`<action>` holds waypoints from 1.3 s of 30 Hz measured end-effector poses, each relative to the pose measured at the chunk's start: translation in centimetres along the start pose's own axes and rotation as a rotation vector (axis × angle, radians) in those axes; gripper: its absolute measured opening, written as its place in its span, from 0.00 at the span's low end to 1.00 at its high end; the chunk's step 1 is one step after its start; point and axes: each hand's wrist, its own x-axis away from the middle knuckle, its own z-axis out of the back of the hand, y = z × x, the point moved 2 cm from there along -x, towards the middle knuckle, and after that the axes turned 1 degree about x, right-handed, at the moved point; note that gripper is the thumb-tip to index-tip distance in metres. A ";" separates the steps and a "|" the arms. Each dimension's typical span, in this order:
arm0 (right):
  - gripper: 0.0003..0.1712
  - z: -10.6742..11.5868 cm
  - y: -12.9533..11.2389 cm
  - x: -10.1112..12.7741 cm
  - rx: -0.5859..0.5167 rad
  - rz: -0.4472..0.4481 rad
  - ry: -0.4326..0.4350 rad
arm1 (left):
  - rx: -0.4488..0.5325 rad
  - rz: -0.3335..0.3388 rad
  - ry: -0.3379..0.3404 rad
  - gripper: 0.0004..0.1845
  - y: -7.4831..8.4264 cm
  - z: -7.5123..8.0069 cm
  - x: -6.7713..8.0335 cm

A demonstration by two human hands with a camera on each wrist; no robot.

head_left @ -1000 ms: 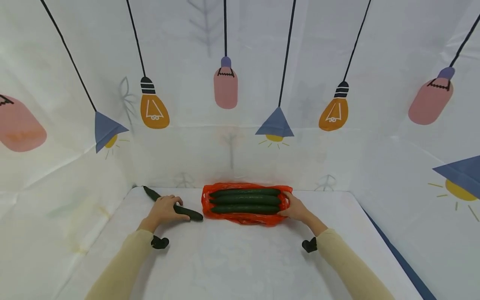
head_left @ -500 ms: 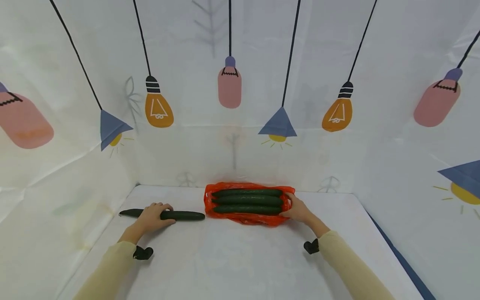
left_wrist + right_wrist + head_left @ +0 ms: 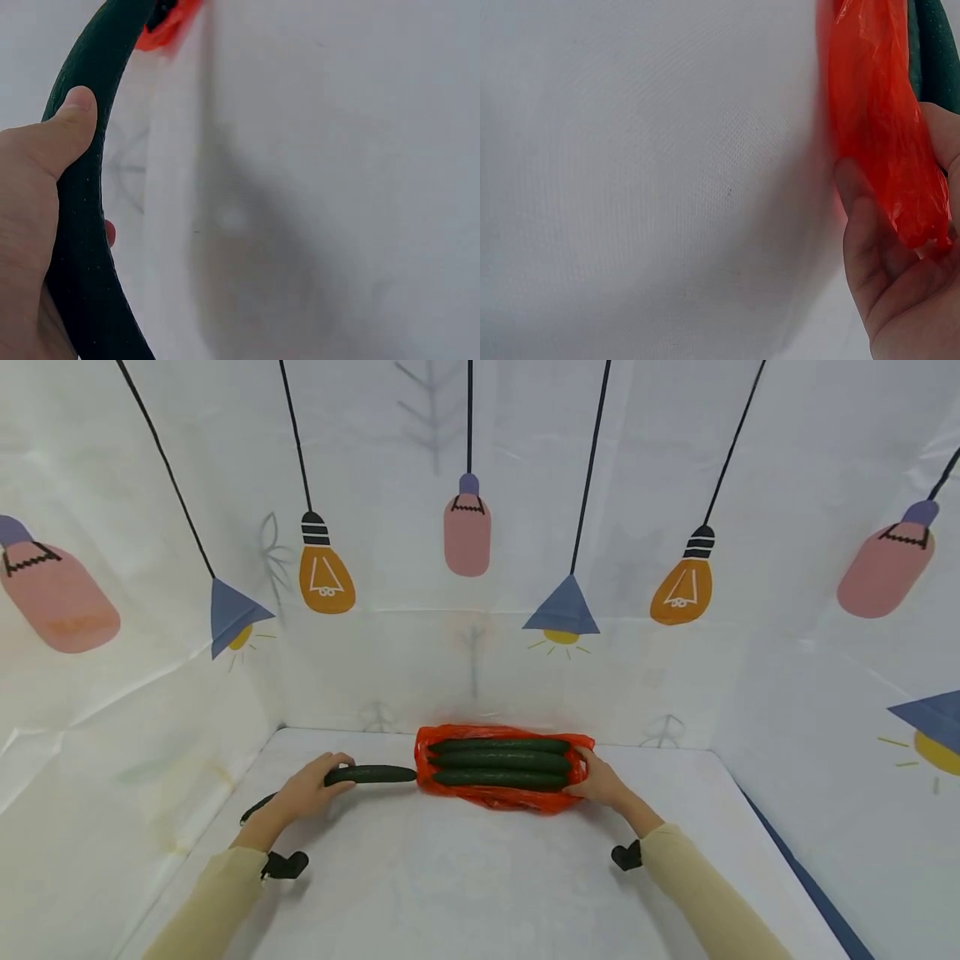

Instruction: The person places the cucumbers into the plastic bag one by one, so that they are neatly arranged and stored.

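Left grip [image 3: 303,791] curls round a long dark green cucumber [image 3: 369,773], its tip just beside the crinkled red plastic bag [image 3: 495,796] on the white bench [image 3: 450,877]. Right grip [image 3: 598,779] pinches the bag's end, where three more cucumbers [image 3: 498,762] lie side by side.

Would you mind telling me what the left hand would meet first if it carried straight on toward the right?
Probably the red bag: the cucumber that the left hand grips already points its tip at the bag's near end.
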 end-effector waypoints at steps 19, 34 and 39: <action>0.54 0.2 0.5 -0.3 -0.024 0.003 -0.014 | 0.072 -0.034 -0.057 0.26 5.7 2.7 -5.6; 0.54 0.6 0.3 -0.7 -0.007 0.017 -0.031 | 0.048 -0.097 -0.127 0.21 10.6 1.3 -10.7; 0.54 0.4 0.2 -0.7 -0.004 0.018 -0.036 | 0.045 -0.113 -0.162 0.23 12.2 0.6 -12.1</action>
